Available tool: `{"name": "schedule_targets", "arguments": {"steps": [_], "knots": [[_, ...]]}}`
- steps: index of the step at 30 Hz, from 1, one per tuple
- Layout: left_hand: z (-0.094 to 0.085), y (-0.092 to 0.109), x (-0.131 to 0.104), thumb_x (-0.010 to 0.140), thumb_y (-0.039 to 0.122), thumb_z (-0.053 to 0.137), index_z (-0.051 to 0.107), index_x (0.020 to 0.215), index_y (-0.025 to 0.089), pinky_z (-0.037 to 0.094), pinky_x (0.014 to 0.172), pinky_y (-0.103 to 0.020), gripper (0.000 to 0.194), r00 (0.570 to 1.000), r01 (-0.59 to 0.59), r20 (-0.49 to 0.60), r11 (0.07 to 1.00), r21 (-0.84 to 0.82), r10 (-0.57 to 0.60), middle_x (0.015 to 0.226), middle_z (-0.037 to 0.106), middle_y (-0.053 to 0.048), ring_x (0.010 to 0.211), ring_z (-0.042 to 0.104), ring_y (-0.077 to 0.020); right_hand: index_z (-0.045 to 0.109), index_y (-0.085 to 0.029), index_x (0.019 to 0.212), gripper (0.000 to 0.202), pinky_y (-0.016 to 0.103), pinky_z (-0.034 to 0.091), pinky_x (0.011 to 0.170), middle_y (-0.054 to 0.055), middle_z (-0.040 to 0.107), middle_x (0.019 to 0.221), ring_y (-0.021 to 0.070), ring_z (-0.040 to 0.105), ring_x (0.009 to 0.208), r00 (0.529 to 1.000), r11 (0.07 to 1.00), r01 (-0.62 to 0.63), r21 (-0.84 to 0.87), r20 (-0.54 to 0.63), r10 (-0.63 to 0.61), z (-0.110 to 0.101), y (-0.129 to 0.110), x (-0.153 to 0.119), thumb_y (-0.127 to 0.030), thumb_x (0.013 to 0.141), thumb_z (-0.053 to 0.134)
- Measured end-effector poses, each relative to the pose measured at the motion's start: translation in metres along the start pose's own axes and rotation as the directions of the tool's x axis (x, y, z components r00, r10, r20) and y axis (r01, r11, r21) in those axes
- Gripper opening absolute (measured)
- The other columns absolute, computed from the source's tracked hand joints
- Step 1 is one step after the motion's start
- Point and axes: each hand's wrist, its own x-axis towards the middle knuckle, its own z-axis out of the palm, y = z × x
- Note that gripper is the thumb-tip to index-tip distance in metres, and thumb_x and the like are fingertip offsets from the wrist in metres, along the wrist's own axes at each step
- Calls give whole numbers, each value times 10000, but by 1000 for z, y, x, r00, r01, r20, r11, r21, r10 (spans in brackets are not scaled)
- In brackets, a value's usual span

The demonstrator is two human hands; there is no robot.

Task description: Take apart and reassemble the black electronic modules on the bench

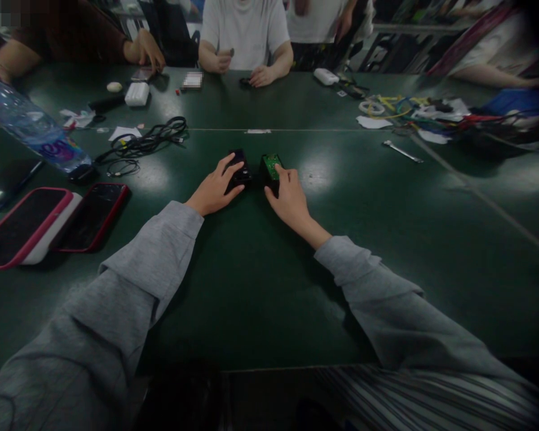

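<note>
Near the middle of the green table, my left hand [212, 188] grips a small black case [241, 175], its fingers over the top and the thumb along the near side. Just to the right, separated by a narrow gap, lies a second black case holding a green circuit board [272, 161]. My right hand [290, 196] has this one between thumb and fingers, with a fingertip on the board. Both cases appear to rest on the tabletop. Fingers cover part of each, and small details are too blurred to read.
To the left are a pink-framed phone [22, 230], a red-edged phone [94, 216], a tilted water bottle [38, 134] and black cables [155, 139]. A wrench [402, 151] lies right, before a heap of wires [435, 114]. Several people sit or stand across the table.
</note>
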Motion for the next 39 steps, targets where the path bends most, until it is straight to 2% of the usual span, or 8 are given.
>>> {"name": "schedule_targets", "arguments": {"steps": [6,11,20,27,34,39], "knots": [[0,0,1,968,667,416,328,1509,294,371,1181,-614,664,1000,-6,19,999,-32,6,1643,237,-135,1507,310,-371,394,-78,1482,592,540,488,1070,219,459,1319,362,526,1248,1000,1000,-1,-19,3,1,1,0,0,-251,934,536],[-4,2,0,960,661,448,344,1497,303,417,1146,-619,654,1000,5,30,999,-33,-4,1633,253,-133,1479,357,-379,394,-96,1481,590,547,496,1056,212,460,1324,357,533,1240,1000,1000,1,-24,-1,-1,1,0,1,-257,931,537],[-20,24,2,935,653,519,466,1405,301,547,1008,-587,589,997,30,72,999,28,-32,1546,407,-118,1340,532,-360,388,-122,1485,587,568,500,1047,206,459,1325,364,535,1240,1000,1000,0,-9,1,0,2,2,1,-258,932,532],[-25,32,3,990,619,427,547,1348,274,544,1020,-532,511,999,15,35,997,76,-18,1479,510,-106,1312,566,-316,387,-140,1492,579,604,488,1048,207,460,1331,377,531,1246,1000,1000,-4,18,-1,4,2,2,2,-279,946,518],[-23,31,3,994,621,415,552,1350,267,528,1042,-517,521,1000,14,25,997,72,-16,1478,512,-108,1321,560,-308,394,-145,1489,553,605,466,1069,207,465,1335,371,527,1257,1000,1000,-10,17,-6,10,3,2,3,-296,968,505],[-22,31,2,967,637,468,513,1380,255,538,1029,-523,564,998,11,55,996,90,-16,1504,474,-129,1337,543,-331,394,-97,1484,571,582,458,1082,220,456,1325,369,517,1263,1000,1000,3,17,-6,-3,4,3,3,-270,953,516]]}}
